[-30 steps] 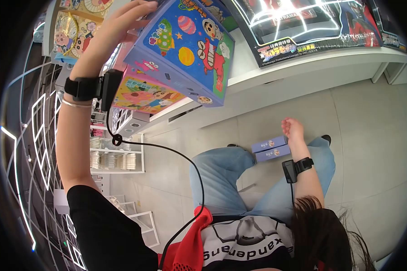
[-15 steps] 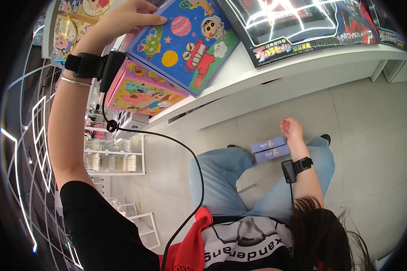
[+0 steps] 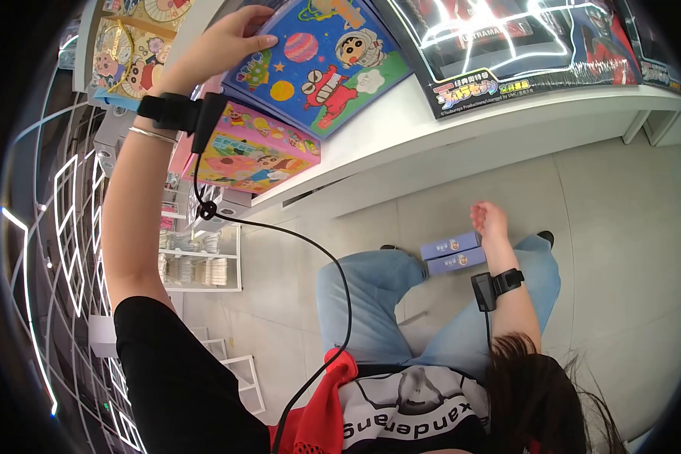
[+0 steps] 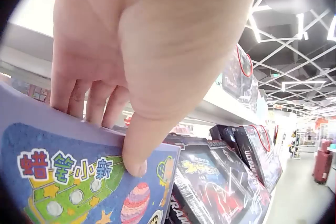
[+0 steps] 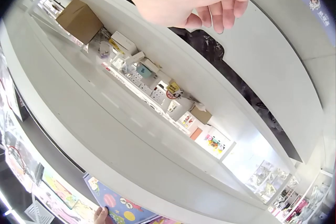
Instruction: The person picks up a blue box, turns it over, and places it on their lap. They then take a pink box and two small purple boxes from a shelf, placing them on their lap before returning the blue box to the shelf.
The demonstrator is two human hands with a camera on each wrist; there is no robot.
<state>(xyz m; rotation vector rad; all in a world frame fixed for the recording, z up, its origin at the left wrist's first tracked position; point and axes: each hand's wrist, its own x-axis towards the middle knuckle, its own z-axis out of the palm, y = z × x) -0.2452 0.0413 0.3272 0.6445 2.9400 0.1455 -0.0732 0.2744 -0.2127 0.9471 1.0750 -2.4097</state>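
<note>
A blue cartoon box (image 3: 321, 68) with a lilac border and a space picture leans back on the white shelf. My left hand (image 3: 223, 41) grips its top edge. In the left wrist view the thumb (image 4: 137, 155) lies on the picture side, and the other fingers reach behind the rim, where their tips are hidden. Beside and partly under the blue box is a pink and yellow cartoon box (image 3: 261, 155). My right hand (image 3: 490, 221) hangs low over my leg with loosely curled fingers and holds nothing; the right wrist view shows it in front of the shelf unit.
Black Ultraman boxes (image 3: 507, 76) stand right of the blue box on the shelf (image 3: 424, 151). Two lilac boxes (image 3: 452, 253) lie on the floor between my feet. A cable (image 3: 310, 238) loops from my left wrist. Under the shelf, a brown carton (image 5: 80, 20) shows.
The blue box has moved back and up onto the shelf, its lower corner no longer jutting past the front edge. My left thumb now lies over its front. The right hand has stayed put.
</note>
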